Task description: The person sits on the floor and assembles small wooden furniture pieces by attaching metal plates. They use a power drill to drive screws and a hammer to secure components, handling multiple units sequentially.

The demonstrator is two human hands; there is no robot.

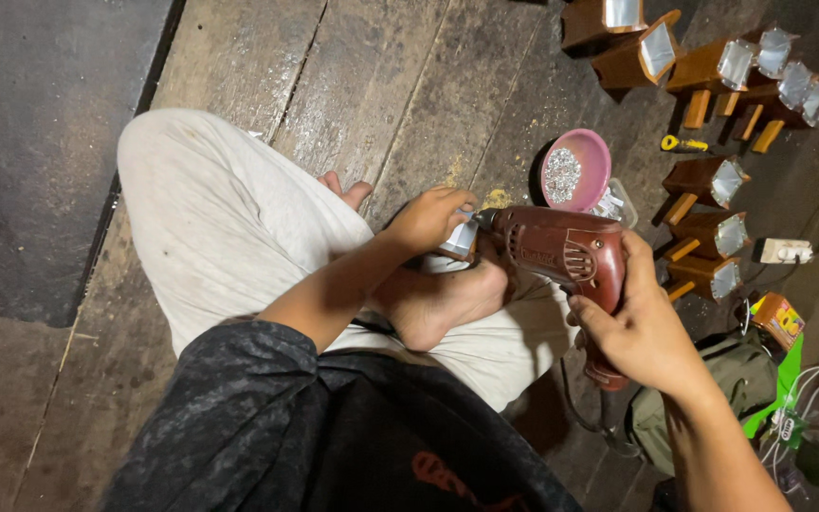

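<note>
Drilling looks under way on one small wooden block with a metal plate (460, 239), pinched in the left hand (428, 218) against the person's foot (443, 299) on the plank floor (381, 85). Right hand (642, 327) has its grip clamped on one red electric drill (561, 251). Beyond: one pink bowl of screws (575, 171), about nine similar finished-looking blocks (708, 180) toward the floor's far right.

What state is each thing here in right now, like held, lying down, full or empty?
Red electric drill: gripped by the right hand, tip against the small piece.
Small wood-and-metal piece: pinched by the left hand, resting on the foot.
Pink bowl: tilted, holding silvery bits.
Finished wooden pieces: lying in rows on the plank floor.
Yellow-handled tool: lying untouched.
</note>
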